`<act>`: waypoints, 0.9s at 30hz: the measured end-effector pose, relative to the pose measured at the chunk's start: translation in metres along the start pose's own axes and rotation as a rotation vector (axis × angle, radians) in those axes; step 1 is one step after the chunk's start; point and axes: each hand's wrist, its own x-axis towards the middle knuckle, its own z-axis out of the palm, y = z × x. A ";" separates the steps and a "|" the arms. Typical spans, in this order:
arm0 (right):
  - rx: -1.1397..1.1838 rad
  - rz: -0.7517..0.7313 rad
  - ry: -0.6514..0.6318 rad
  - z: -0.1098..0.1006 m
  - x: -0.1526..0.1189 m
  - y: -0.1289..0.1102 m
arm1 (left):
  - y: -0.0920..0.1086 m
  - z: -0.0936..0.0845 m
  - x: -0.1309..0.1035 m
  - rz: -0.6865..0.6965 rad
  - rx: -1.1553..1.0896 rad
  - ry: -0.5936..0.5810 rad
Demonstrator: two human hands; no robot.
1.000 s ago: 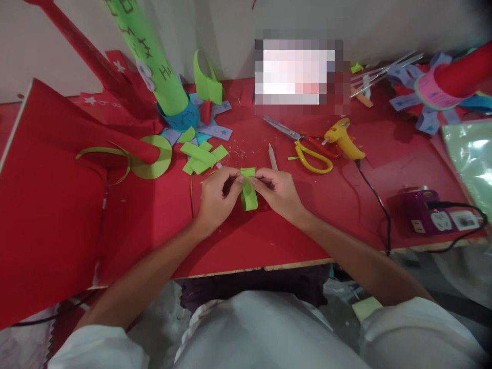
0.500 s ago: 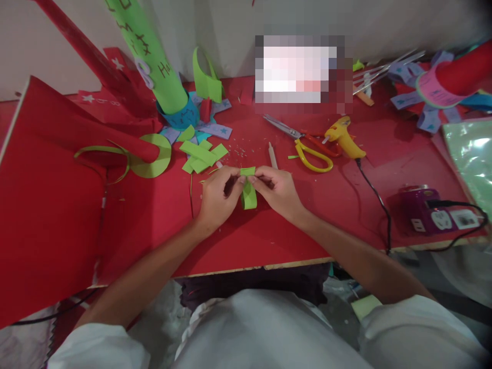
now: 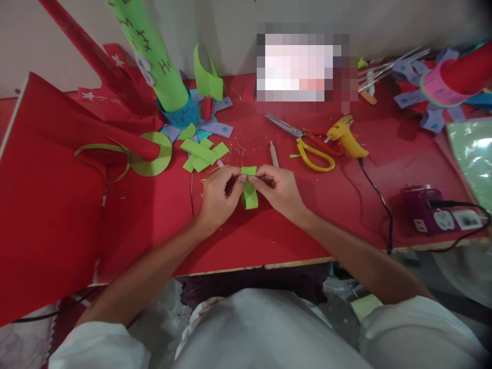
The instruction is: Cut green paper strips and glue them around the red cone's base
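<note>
A looped light-green foam strip (image 3: 250,198) is held between both hands over the red table (image 3: 238,246). My left hand (image 3: 222,195) pinches its left side near the upper end, thumb and fingers closed. From the other side my right hand (image 3: 280,190) grips the same end, its thumb tip close to the left one. The loop of the strip hangs toward me below the thumbs. Beyond my left hand lies a pile of flat green strips (image 3: 203,155). A whitish stick (image 3: 273,154) lies just past my right hand.
Scissors (image 3: 315,156) with yellow and red handles lie beside a yellow glue gun (image 3: 348,138), its cord running to a purple power box (image 3: 426,212). A green lettered tube (image 3: 157,66) stands at the back left. Red sheeting (image 3: 49,205) rises at left.
Both hands keep their pinch on the green strip, almost still. The whole view has shifted very slightly.
</note>
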 end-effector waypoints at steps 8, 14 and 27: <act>-0.001 -0.012 0.007 0.000 0.000 0.002 | -0.001 0.000 0.000 0.008 0.005 0.005; -0.002 -0.007 0.006 0.000 0.000 0.003 | -0.001 -0.001 0.001 0.014 -0.004 -0.009; -0.062 -0.056 0.127 -0.006 0.002 -0.004 | -0.003 0.004 0.002 -0.032 -0.062 -0.201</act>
